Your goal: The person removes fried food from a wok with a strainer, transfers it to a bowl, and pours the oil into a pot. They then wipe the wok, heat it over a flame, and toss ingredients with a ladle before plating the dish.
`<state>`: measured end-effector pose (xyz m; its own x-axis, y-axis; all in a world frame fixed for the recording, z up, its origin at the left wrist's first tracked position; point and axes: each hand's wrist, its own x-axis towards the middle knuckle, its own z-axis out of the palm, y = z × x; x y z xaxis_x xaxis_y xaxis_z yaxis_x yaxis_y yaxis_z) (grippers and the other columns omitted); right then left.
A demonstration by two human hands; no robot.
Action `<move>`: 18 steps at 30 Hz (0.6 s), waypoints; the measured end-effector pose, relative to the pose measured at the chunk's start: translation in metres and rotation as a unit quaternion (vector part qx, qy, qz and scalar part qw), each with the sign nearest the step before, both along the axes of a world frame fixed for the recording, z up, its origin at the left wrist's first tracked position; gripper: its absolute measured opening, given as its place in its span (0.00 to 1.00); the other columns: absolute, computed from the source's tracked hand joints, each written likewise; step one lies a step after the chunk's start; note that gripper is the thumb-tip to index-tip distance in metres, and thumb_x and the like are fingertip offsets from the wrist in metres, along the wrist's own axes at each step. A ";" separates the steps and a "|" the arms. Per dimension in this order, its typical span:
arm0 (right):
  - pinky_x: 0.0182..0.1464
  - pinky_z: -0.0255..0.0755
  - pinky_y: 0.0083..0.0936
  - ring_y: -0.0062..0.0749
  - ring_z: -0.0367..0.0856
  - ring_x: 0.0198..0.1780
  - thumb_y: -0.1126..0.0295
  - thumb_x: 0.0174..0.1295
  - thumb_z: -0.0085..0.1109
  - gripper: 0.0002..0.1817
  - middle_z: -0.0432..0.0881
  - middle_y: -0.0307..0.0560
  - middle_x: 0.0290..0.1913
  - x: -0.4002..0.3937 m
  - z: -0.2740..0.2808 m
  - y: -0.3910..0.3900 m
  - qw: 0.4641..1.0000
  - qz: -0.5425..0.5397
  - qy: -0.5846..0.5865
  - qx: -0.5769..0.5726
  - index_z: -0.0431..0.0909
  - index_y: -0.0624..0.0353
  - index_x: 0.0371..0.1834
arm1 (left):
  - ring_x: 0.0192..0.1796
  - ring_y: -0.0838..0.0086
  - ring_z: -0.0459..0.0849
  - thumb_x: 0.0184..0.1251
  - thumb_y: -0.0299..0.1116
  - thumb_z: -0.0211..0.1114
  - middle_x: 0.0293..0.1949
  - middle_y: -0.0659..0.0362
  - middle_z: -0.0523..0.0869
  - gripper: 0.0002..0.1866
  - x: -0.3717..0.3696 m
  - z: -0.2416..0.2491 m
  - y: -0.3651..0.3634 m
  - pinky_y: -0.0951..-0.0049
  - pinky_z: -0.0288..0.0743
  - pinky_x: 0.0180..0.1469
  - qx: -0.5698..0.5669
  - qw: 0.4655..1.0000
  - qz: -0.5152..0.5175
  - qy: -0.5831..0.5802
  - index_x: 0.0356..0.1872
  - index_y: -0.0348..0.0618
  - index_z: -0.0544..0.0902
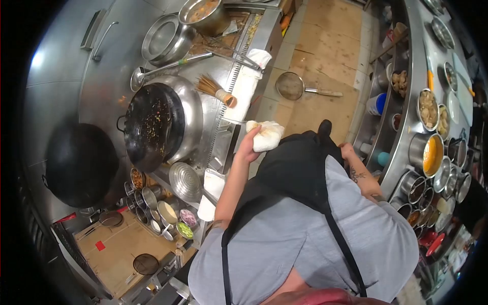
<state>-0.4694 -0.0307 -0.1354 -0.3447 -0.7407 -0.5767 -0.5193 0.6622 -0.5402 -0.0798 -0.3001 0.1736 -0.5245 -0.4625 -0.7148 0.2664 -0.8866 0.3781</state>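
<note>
My left hand (pixel 248 146) is closed around a folded white cloth (pixel 268 136) in front of the stove edge. A thin metal rod (pixel 233 121) runs from the stove edge up to that cloth. To the left sits a blackened wok (pixel 152 127) with food scraps in it, on a round steel burner ring (pixel 192 119). A bamboo brush (pixel 216 91) lies between the wok and a long white towel (pixel 247 94). My right hand (pixel 347 151) hangs low beside my black apron (pixel 290 168), near the right-hand counter; its fingers are mostly hidden.
A ladle (pixel 140 79), a steel pot (pixel 203 15) and a perforated skimmer (pixel 185 182) surround the wok. Ingredient containers (pixel 168 212) stand at lower left. A strainer (pixel 291 85) shows over the floor. Bowls and an orange-filled pot (pixel 432 155) line the right counter.
</note>
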 end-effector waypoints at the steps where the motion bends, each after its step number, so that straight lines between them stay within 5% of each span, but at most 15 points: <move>1: 0.19 0.72 0.40 0.45 0.82 0.22 0.69 0.62 0.51 0.17 0.86 0.51 0.33 -0.009 0.004 -0.003 1.000 0.014 -0.003 -0.001 0.84 0.60 0.51 | 0.55 0.59 0.84 0.74 0.42 0.56 0.55 0.49 0.83 0.24 -0.012 -0.013 0.002 0.56 0.79 0.58 0.016 0.999 0.000 -0.027 0.63 0.36 0.71; 6: 0.16 0.68 0.40 0.42 0.80 0.20 0.75 0.59 0.50 0.10 0.84 0.54 0.28 -0.067 0.090 -0.038 0.936 -0.256 -0.154 0.188 0.82 0.63 0.35 | 0.46 0.61 0.87 0.73 0.44 0.59 0.47 0.52 0.86 0.19 -0.072 -0.031 0.018 0.59 0.83 0.48 0.070 0.989 0.008 -0.132 0.56 0.42 0.76; 11: 0.17 0.68 0.42 0.42 0.78 0.18 0.72 0.58 0.50 0.09 0.78 0.54 0.21 -0.123 0.036 -0.060 0.958 -0.099 -0.108 0.248 0.78 0.64 0.25 | 0.45 0.62 0.87 0.71 0.40 0.61 0.46 0.53 0.85 0.18 -0.106 -0.051 0.027 0.61 0.83 0.46 0.034 0.970 -0.045 -0.237 0.55 0.40 0.75; 13: 0.25 0.76 0.40 0.46 0.82 0.22 0.67 0.57 0.54 0.12 0.83 0.55 0.25 -0.122 0.015 -0.076 0.969 -0.146 -0.025 0.197 0.83 0.63 0.33 | 0.46 0.66 0.85 0.69 0.37 0.63 0.47 0.55 0.84 0.19 -0.115 -0.072 0.030 0.63 0.80 0.48 -0.026 0.953 -0.092 -0.287 0.56 0.39 0.75; 18: 0.41 0.80 0.37 0.46 0.86 0.41 0.66 0.59 0.54 0.18 0.85 0.57 0.44 -0.131 -0.010 -0.156 0.945 -0.152 -0.090 0.275 0.82 0.62 0.49 | 0.49 0.70 0.83 0.67 0.34 0.65 0.47 0.55 0.83 0.22 -0.134 -0.141 0.022 0.66 0.76 0.51 -0.027 0.947 -0.154 -0.281 0.58 0.36 0.73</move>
<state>-0.6006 -0.1871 -0.1456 -0.3523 -0.1939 -0.9156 -0.1927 0.9724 -0.1318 -0.2139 -0.2786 0.0329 -0.1838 -0.3924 -0.9013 -0.2589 -0.8652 0.4295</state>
